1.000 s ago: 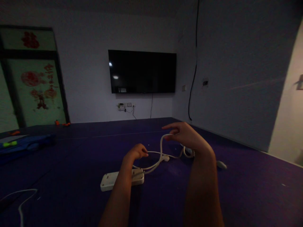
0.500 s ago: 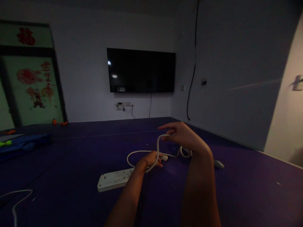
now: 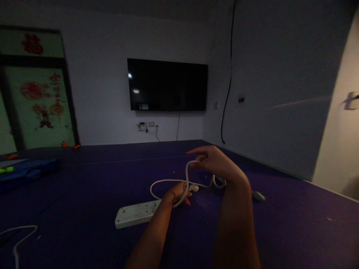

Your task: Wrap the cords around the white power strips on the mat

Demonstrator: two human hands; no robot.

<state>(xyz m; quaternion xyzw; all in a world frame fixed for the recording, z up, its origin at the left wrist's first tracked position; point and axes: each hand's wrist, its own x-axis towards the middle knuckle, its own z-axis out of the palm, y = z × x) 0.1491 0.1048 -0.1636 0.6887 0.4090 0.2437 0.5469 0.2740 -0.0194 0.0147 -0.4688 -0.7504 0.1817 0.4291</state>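
Note:
A white power strip [image 3: 136, 213] lies on the dark purple floor mat [image 3: 84, 194] in front of me. Its white cable [image 3: 162, 182] loops on the mat and rises in a bend. My right hand [image 3: 217, 162] is raised above the mat and pinches the top of that bend, index finger stretched out to the left. My left hand [image 3: 177, 192] is lower, just right of the power strip, with its fingers closed round the lower part of the cable. More coils of cable [image 3: 218, 182] lie behind my right wrist.
A black television [image 3: 167, 84] hangs on the far wall above wall sockets [image 3: 148, 124]. A glass door with red decorations [image 3: 39, 99] stands at the left. Blue items [image 3: 26, 168] lie on the mat at left; another white cable [image 3: 19, 241] lies at bottom left. A small white object [image 3: 257, 195] lies at right.
My left hand moved from beside the power strip to the right and took hold of the lower cable. My right hand stayed raised with the bend of cable.

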